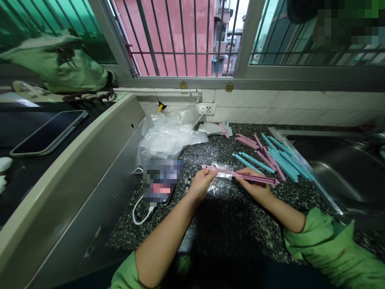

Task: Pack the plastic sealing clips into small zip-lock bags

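A long pink plastic bag clip [228, 172] stretches between my two hands above the dark speckled counter. My left hand [201, 185] is closed on its left end, thumb on top. Further along, my right hand [255, 190] grips the right part, which shows two parallel strips running past the fingers. A small clear plastic bag [221, 186] hangs at the middle of the clip, between the hands; whether it is clamped there I cannot tell. Just beyond my right hand lie loose blue clips [284, 162] and pink clips [266, 152].
A metal sink [337, 160] borders the counter on the right. Crumpled clear plastic bags [168, 138] lie at the back left, near a charging phone [164, 180] with a white cable. A small packet [210, 128] with clips lies by the wall socket [208, 108].
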`<act>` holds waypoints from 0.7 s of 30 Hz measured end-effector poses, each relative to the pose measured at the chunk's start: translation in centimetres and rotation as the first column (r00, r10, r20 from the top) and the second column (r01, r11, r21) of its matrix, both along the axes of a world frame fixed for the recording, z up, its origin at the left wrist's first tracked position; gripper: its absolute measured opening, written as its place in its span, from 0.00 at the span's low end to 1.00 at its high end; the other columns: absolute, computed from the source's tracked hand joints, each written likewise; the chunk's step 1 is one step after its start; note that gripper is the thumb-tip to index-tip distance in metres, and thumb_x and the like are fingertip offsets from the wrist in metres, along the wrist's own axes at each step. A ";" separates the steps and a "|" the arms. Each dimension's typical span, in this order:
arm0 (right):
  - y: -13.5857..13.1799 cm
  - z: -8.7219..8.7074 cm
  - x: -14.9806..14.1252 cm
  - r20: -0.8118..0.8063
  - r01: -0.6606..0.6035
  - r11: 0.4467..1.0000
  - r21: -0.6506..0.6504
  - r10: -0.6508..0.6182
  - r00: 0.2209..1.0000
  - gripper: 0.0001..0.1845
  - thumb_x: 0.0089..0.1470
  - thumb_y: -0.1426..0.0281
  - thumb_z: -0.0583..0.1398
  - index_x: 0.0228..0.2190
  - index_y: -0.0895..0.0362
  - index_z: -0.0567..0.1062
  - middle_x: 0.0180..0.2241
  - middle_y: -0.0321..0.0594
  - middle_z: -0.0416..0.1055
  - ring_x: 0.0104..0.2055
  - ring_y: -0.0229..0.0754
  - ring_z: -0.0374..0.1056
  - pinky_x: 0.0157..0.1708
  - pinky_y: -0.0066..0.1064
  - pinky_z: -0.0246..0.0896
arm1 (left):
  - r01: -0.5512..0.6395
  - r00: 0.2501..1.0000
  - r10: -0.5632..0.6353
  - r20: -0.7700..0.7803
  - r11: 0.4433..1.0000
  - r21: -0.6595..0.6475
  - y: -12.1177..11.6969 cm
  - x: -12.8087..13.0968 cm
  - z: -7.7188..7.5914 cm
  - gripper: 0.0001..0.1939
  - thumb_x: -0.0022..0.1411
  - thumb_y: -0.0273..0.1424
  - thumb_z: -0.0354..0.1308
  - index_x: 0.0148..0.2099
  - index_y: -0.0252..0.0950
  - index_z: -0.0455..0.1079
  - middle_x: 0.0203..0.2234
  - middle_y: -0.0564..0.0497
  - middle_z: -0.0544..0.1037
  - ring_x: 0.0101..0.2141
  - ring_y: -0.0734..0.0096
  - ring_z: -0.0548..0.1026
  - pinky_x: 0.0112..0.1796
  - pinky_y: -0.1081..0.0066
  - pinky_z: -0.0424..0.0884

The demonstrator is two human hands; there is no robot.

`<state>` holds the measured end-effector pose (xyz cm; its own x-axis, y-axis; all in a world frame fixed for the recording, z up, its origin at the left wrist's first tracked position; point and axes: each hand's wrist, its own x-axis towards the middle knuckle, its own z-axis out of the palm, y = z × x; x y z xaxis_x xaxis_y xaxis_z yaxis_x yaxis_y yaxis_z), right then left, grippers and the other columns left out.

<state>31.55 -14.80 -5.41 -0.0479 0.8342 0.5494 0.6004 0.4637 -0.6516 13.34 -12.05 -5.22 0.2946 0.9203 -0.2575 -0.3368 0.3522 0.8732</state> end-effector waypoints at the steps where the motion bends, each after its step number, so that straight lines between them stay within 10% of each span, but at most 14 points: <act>1: 0.0 0.0 0.0 -0.008 -0.001 1.000 -0.007 0.001 1.000 0.06 0.48 0.65 0.60 0.29 0.55 0.73 0.28 0.40 0.73 0.30 0.41 0.69 0.35 0.37 0.67 | -0.004 1.000 0.004 0.002 1.000 0.001 0.0 0.0 0.1 0.22 0.31 0.45 0.66 0.19 0.32 0.63 0.10 0.59 0.62 0.14 0.83 0.56 0.19 0.76 0.49; 10: -0.1 -1.3 0.2 -0.184 -0.013 0.998 0.059 0.024 0.983 0.10 0.49 0.66 0.59 0.35 0.54 0.67 0.33 0.40 0.70 0.34 0.40 0.68 0.35 0.34 0.67 | -0.078 0.994 0.083 -0.069 0.995 0.063 0.1 -0.1 0.0 0.23 0.35 0.47 0.63 0.16 0.34 0.58 0.11 0.58 0.60 0.16 0.82 0.56 0.20 0.76 0.51; 21: -0.1 -0.9 0.6 -0.016 -0.010 0.995 0.101 0.011 1.000 0.04 0.51 0.68 0.56 0.32 0.55 0.66 0.29 0.38 0.69 0.29 0.38 0.67 0.31 0.32 0.66 | -0.060 0.997 0.064 -0.043 0.994 0.093 -0.1 0.2 -0.1 0.22 0.36 0.46 0.63 0.15 0.34 0.59 0.10 0.59 0.59 0.15 0.83 0.54 0.20 0.75 0.48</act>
<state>32.11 -14.86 -6.33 -0.0465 0.7739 0.6316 0.5844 0.5339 -0.6111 13.55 -12.19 -5.30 0.2261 0.9566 -0.1836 -0.3143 0.2500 0.9158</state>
